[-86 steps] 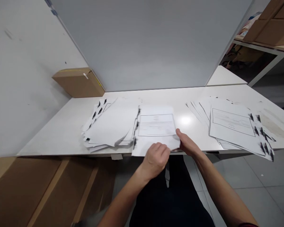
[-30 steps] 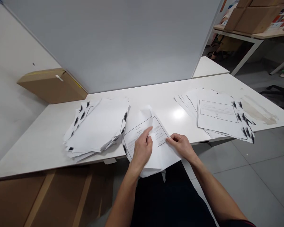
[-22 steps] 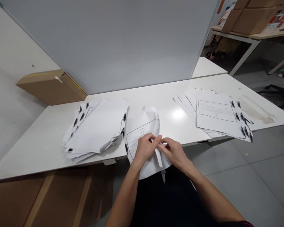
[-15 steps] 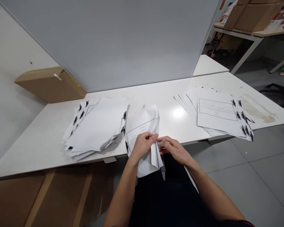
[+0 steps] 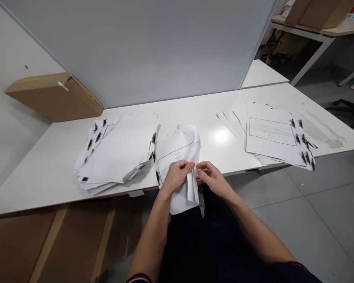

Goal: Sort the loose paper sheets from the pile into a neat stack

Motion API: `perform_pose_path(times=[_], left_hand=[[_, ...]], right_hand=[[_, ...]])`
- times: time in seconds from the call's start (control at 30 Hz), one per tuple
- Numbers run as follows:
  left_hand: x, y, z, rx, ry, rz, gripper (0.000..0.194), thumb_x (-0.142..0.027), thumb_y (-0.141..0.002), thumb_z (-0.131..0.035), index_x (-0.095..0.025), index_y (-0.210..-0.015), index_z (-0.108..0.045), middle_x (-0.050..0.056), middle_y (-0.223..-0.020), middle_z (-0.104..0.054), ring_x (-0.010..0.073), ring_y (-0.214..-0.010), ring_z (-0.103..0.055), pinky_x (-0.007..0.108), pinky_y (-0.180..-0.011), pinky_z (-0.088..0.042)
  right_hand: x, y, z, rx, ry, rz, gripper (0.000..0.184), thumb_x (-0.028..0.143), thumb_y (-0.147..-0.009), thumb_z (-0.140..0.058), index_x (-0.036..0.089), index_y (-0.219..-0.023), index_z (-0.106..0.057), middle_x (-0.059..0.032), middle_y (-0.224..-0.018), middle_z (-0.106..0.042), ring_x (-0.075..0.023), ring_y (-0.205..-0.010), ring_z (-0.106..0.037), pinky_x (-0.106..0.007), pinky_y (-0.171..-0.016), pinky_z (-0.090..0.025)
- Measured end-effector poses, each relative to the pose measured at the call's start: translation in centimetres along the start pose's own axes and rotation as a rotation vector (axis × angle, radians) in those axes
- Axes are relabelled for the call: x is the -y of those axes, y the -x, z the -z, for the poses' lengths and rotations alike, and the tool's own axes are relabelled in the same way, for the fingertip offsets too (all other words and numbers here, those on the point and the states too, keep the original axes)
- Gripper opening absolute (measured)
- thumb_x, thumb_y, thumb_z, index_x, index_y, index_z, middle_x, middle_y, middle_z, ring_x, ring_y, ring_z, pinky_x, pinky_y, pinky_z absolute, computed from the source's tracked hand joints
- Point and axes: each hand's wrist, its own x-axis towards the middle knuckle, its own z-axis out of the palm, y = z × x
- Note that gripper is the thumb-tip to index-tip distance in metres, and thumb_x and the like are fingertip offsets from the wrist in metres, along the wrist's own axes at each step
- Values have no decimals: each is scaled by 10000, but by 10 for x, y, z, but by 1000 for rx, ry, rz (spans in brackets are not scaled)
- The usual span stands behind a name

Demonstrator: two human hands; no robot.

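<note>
A set of white printed sheets [image 5: 177, 149] lies at the near edge of the white table [image 5: 200, 114], its right side folded over and hanging past the edge. My left hand [image 5: 177, 175] pinches the folded edge from the left. My right hand [image 5: 211, 179] is closed on the same fold from the right, fingertips almost meeting the left hand's. A messy pile of sheets [image 5: 118, 153] lies just left of the hands. Another fanned pile of printed sheets [image 5: 271, 133] lies on the right.
A brown cardboard box [image 5: 51, 96] sits at the table's back left against the wall. A grey partition panel [image 5: 153, 47] stands along the back. Cardboard sheets [image 5: 61, 239] lean under the table on the left. Another table with boxes [image 5: 321, 19] stands at far right.
The sheets lay flat at first; both hands lifted the right side and folded it over to the left. Over the last half second the hands closed in on the fold.
</note>
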Motion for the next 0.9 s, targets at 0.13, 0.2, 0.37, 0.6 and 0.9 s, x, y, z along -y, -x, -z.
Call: perform_pose_path(times=[0.13, 0.2, 0.37, 0.6, 0.9], left_hand=[[-1, 1, 0, 7, -6, -3, 370, -499, -717, -602, -139, -637, -572, -46, -537, -408, 69, -513, -342, 203, -483, -287], [-1, 1, 0, 20, 0, -17, 362, -488, -724, -598, -139, -633, -570, -47, -534, -405, 67, -511, -336, 200, -483, -285], [0, 1, 2, 12, -4, 0, 356, -489, -727, -590, -144, -640, -580, -34, -560, -462, 81, -536, -394, 202, -508, -326], [-5, 3, 4, -30, -83, 12, 357, -481, -735, -578, -147, -611, -580, -29, -555, -450, 89, -546, -389, 208, -506, -311], [-12, 8, 0, -57, -186, -48, 365, -448, -768, -535, -160, -552, -479, -43, -526, -368, 83, -525, -328, 219, -492, -268]], right_hand=[[2, -4, 0, -22, 29, -29, 288, 467, -787, -555, 218, -901, -466, 9, -845, -483, -120, -704, -536, -299, -607, -529], [6, -5, 1, -40, 74, -36, 297, 463, -772, -572, 215, -874, -444, 20, -819, -482, -108, -658, -523, -289, -589, -514], [20, 0, 12, -16, 267, -44, 277, 456, -825, -474, 183, -824, -522, 16, -734, -509, -101, -594, -465, -244, -541, -415], [25, 8, 24, -142, 559, 20, 278, 383, -836, -449, 184, -663, -536, 21, -621, -510, -120, -591, -440, -245, -545, -349], [18, 8, 13, -309, 669, 109, 237, 431, -822, -511, 202, -850, -565, -11, -715, -599, -135, -571, -504, -259, -549, -394]])
